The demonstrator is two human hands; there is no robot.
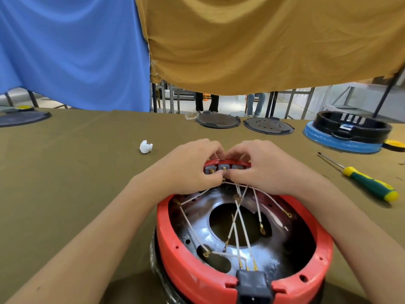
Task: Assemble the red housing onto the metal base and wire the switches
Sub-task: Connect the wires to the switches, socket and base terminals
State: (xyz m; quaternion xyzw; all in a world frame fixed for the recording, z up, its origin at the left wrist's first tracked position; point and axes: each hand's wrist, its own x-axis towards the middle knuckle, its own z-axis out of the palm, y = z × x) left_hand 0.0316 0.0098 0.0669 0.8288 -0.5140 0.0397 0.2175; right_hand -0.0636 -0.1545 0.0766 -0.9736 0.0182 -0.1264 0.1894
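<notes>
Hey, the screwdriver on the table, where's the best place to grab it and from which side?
Grip the screwdriver by its thick green-and-yellow handle, probably coming down from above with the right hand. It lies flat on the table, right of the red housing, thin shaft pointing away from you.

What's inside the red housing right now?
Inside the red housing: the shiny metal base with a central hole, crossed by loose white wires with brass ring terminals. Both hands cover the wires' ends at the switches.

No legible text, labels, brand marks, numbers or signs are visible on any item or surface in this view.
</notes>
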